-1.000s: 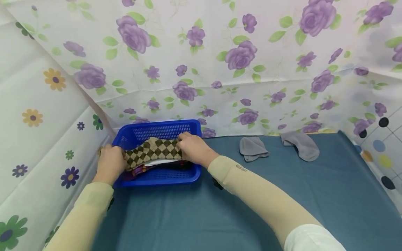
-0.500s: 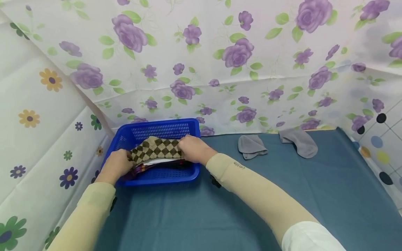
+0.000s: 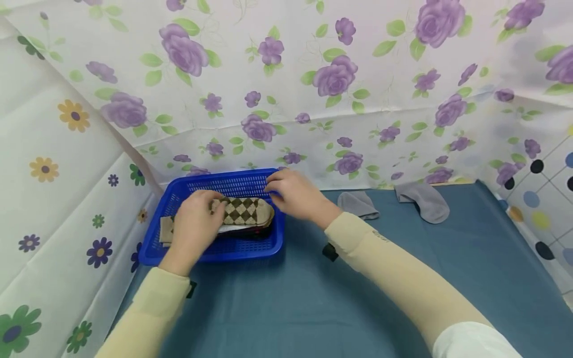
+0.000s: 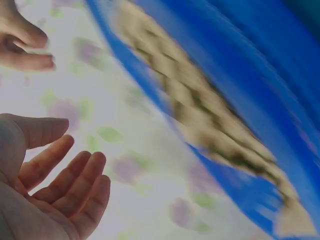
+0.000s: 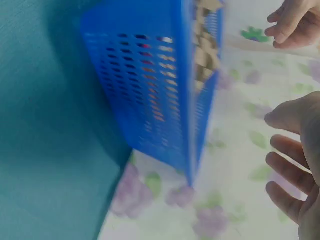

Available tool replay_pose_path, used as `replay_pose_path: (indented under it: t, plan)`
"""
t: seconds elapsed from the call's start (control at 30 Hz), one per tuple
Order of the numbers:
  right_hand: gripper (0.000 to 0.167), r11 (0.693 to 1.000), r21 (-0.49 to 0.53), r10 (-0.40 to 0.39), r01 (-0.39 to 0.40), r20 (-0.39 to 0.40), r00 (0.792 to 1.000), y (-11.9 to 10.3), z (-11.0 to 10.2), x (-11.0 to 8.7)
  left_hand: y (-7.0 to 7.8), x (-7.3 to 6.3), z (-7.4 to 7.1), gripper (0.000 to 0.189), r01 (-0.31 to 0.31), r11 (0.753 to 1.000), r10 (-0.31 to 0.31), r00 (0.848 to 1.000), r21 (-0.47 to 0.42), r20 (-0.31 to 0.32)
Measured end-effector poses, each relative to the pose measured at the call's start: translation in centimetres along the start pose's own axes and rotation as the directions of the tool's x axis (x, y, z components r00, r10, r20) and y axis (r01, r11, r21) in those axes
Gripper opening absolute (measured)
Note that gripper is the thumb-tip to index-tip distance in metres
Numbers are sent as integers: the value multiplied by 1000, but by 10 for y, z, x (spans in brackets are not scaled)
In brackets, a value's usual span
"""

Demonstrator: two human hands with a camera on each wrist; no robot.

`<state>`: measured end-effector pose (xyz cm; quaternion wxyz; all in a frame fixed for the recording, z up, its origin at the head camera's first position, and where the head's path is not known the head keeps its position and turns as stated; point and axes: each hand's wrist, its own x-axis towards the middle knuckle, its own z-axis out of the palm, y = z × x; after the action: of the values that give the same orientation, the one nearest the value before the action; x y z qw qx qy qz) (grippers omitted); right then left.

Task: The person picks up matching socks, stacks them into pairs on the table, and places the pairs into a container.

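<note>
A tan-and-brown argyle sock (image 3: 243, 211) lies lengthwise on top of other folded cloth inside the blue plastic basket (image 3: 243, 254). Over the sock's middle, in the head view, is my left hand (image 3: 194, 226), which hides part of it. The left wrist view shows that hand (image 4: 65, 185) with loosely bent fingers, apart from the sock (image 4: 190, 95) and holding nothing. My right hand (image 3: 300, 196) is above the basket's right end. Its fingers are spread and empty in the right wrist view, beside the basket (image 5: 145, 95).
Two grey socks lie to the right on the blue-green cloth (image 3: 380, 298): a folded one (image 3: 360, 205) partly behind my right forearm and a flat one (image 3: 425, 201). A flowered sheet (image 3: 309, 144) hangs behind the basket, and another (image 3: 58, 209) stands at the left.
Both hands held the argyle sock by its ends; now they have let go and it lies in the basket. My left hand has moved right over it, my right hand up and right.
</note>
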<state>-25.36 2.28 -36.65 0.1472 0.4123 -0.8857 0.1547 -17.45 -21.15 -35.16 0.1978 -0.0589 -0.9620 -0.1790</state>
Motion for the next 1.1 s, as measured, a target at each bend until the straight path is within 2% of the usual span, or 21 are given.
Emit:
replay_pose_path:
  t: [0.13, 0.33, 0.47, 0.6, 0.73, 0.8, 0.9, 1.0, 1.1]
  plan:
    - [19, 999, 12, 35, -34, -95, 995, 6, -25, -24, 43, -6, 9, 23, -99, 993, 94, 991, -58, -91]
    - [19, 996, -6, 82, -85, -209, 974, 14, -42, -66, 96, -15, 32, 25, -200, 970, 183, 974, -135, -131]
    - [21, 992, -3, 126, -129, -203, 971, 21, -35, -97, 124, -29, 57, 29, -220, 959, 204, 974, -177, -101]
    - [25, 979, -3, 200, -202, -133, 971, 27, -16, -133, 145, -50, 84, 33, -211, 949, 219, 976, -236, 6]
    - [24, 956, -5, 293, -293, -51, 955, 30, 7, -160, 152, -67, 106, 35, -187, 955, 219, 968, -228, 120]
    - [22, 942, -15, 334, -334, -14, 942, 33, 16, -169, 150, -72, 116, 36, -184, 966, 215, 961, -180, 172]
    - [19, 925, -38, 381, -379, 42, 924, 37, 27, -180, 146, -79, 126, 38, -183, 979, 201, 942, -92, 268]
    - [19, 908, -56, 418, -414, 80, 905, 42, 32, -185, 141, -83, 132, 37, -185, 981, 192, 922, -51, 337]
    - [23, 890, -51, 457, -454, 82, 886, 48, 34, -180, 139, -85, 135, 35, -176, 983, 180, 919, -45, 350]
